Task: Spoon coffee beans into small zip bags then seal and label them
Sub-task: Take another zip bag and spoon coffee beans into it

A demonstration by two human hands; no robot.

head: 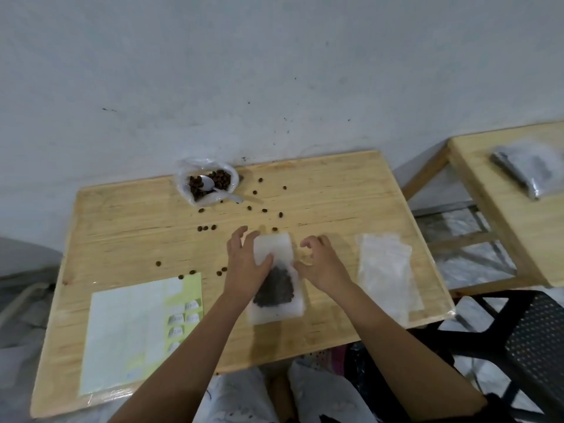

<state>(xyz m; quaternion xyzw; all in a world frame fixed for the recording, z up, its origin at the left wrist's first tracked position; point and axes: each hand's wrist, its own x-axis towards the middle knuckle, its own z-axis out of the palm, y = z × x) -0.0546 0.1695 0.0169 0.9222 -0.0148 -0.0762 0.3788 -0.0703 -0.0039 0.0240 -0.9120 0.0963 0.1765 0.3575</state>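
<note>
Left hand flat, fingers spread, thumb pressing zip bag near its left edge. Right hand just right of zip bag, fingers loosely curled, gripping nothing. Zip bag lies flat mid-table, coffee beans pooled in near half. Empty bags to right; label sheet to left. Spoon rests in bean pouch at far edge. Loose beans scattered over wooden table.

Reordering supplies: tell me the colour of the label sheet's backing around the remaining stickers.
Pale yellow-green, on the right strip of the label sheet; the head view shows it.
</note>
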